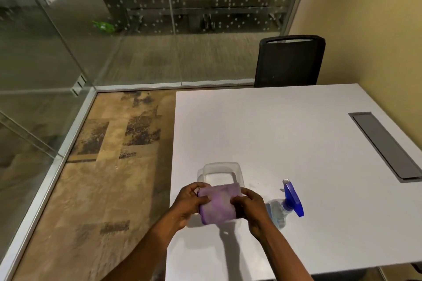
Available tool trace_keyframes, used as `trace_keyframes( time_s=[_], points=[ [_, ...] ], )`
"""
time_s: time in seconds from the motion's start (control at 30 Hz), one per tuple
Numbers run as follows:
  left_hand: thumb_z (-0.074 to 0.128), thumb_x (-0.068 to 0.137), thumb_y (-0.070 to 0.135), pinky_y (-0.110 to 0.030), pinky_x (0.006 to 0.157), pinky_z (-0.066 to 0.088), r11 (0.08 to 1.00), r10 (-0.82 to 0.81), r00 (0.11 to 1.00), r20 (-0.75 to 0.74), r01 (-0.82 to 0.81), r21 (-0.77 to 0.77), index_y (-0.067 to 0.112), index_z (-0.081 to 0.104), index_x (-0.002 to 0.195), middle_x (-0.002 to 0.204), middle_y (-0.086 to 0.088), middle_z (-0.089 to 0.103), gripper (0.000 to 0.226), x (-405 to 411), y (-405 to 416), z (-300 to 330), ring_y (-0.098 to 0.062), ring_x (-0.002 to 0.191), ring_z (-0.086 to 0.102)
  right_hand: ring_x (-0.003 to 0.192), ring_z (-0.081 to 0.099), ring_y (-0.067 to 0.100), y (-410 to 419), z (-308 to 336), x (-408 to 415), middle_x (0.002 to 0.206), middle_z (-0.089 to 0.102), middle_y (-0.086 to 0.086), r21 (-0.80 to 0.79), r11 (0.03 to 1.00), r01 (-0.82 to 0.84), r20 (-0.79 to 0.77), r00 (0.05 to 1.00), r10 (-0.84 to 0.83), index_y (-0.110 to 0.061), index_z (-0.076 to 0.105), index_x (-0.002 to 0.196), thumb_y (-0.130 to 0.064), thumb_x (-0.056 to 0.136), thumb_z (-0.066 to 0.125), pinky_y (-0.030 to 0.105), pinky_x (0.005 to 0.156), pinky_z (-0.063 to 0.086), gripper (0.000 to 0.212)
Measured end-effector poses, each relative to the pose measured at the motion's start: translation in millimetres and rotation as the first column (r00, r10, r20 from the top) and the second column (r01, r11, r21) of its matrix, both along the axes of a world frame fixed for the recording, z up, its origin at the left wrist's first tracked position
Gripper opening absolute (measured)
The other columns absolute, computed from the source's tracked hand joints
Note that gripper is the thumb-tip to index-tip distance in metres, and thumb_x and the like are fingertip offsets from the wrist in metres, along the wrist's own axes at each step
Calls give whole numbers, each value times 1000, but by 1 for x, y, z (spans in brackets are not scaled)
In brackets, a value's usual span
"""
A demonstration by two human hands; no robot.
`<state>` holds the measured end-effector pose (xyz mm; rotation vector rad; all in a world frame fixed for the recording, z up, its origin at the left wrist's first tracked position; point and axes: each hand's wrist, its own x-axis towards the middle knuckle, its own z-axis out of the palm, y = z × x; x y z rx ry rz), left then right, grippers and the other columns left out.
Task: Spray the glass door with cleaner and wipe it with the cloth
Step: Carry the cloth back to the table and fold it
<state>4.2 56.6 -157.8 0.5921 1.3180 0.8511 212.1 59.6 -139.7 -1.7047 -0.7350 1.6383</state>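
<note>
White desk (296,125) in a glass-walled room, chair (290,61) at its far edge.
Near the desk's left edge, left hand (189,203) and right hand (251,210) pinch a folded purple cloth (219,205), fingers closed on it; spray bottle (285,205) lies just right.

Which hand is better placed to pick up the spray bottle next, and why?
The right hand. The spray bottle stands on the table just beside it, while the left hand sits on the cloth's far side and could hold the cloth alone.
</note>
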Motion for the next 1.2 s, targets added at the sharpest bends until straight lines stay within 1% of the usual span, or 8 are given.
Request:
trace_keyframes(
  time_s=[0.1, 0.27, 0.37, 0.5, 0.73, 0.87, 1.03, 1.2],
  points=[
    [74, 84, -12, -34, 84, 61, 993, -46, 966, -254, 72, 93, 15, 74, 108, 106, -6, 74, 37, 3, 25, -2, -28, 104, 68, 78, 64, 27, 18, -8, -2, 76, 73, 7, 63, 997, -54, 127, 991, 46, -8, 76, 83, 6, 78, 69, 36, 70, 52, 17],
    [75, 81, -7, -31, 85, 58, 948, -122, 825, -552, 262, 182, 18, 70, 123, 106, -10, 72, 49, 15, 62, -4, -22, 93, 65, 91, 73, 24, 46, -15, -7, 98, 76, 3, 147, 984, -103, 368, 929, 42, -22, 67, 109, -15, 84, 78, 46, 84, 64, 28],
    [75, 85, -4, -35, 100, 56, 904, -160, 725, -670, 380, 195, 10, 66, 134, 128, -17, 68, 51, 23, 78, -11, -26, 112, 65, 92, 74, 29, 59, -23, -11, 100, 80, 9, 215, 948, -236, 559, 826, 78, -18, 71, 121, -14, 87, 73, 36, 84, 59, 34],
    [76, 89, 8, -33, 102, 54, 849, -228, 578, -784, 512, 131, 11, 63, 137, 136, -13, 63, 50, 23, 86, -24, -30, 124, 62, 91, 73, 36, 73, -32, -17, 97, 80, 12, 179, 907, -382, 738, 661, 133, -12, 77, 103, -9, 85, 63, 33, 72, 51, 22],
    [62, 101, 29, -31, 91, 49, 762, -259, 347, -901, 647, 30, 12, 63, 130, 129, -10, 61, 34, 25, 95, -37, -29, 115, 64, 97, 72, 37, 96, -49, -25, 104, 77, 13, -13, 878, -479, 807, 513, 292, -11, 70, 104, -16, 87, 63, 37, 79, 57, 19],
    [50, 106, 18, -42, 104, 46, 720, -192, 223, -956, 693, 18, 11, 56, 140, 144, -12, 53, 35, 29, 92, -43, -33, 130, 55, 100, 72, 37, 101, -62, -25, 108, 76, 15, -25, 881, -472, 812, 505, 293, -10, 68, 111, -13, 94, 57, 37, 83, 57, 21],
    [76, 87, 1, -53, 108, 54, 717, 36, 314, -949, 653, 243, 2, 71, 127, 135, -22, 68, 40, 25, 81, -62, -42, 124, 68, 102, 70, 36, 92, -70, -28, 113, 75, 14, 121, 891, -439, 784, 592, 185, -12, 64, 122, -14, 101, 53, 37, 84, 53, 24],
    [57, 103, 17, -44, 135, 7, 718, -97, 123, -988, 695, 16, 19, 31, 163, 176, -4, 13, 65, 24, 83, -76, -27, 165, 4, 111, 69, 31, 75, -75, -40, 130, 67, 11, 170, 866, -470, 772, 610, 179, -12, 61, 130, -8, 96, 61, 35, 93, 55, 35]
  ],
)
